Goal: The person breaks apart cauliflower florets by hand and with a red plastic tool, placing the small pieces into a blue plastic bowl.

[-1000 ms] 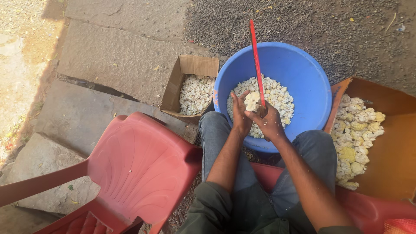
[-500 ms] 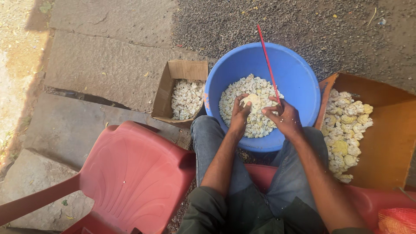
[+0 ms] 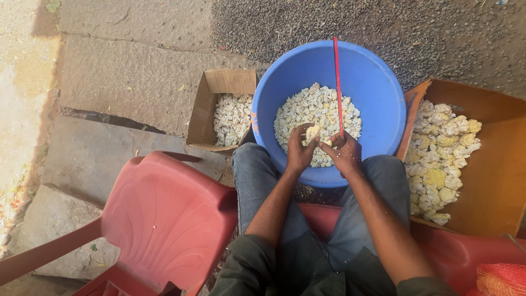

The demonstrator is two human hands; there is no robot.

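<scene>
tub (image 3: 378, 93): blue | knife (image 3: 337, 82): red | chair (image 3: 164, 214): red | cauliflower (image 3: 311, 133): creamy-white

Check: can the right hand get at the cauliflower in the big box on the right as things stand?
Probably yes. The big box is open-topped beside the right knee, nothing over the cauliflower pieces. But the right hand grips a red-handled tool, so it isn't free.

Blue tub (image 3: 378, 98) hemmed: small box (image 3: 205, 104) left, large box (image 3: 493, 164) right.
</scene>
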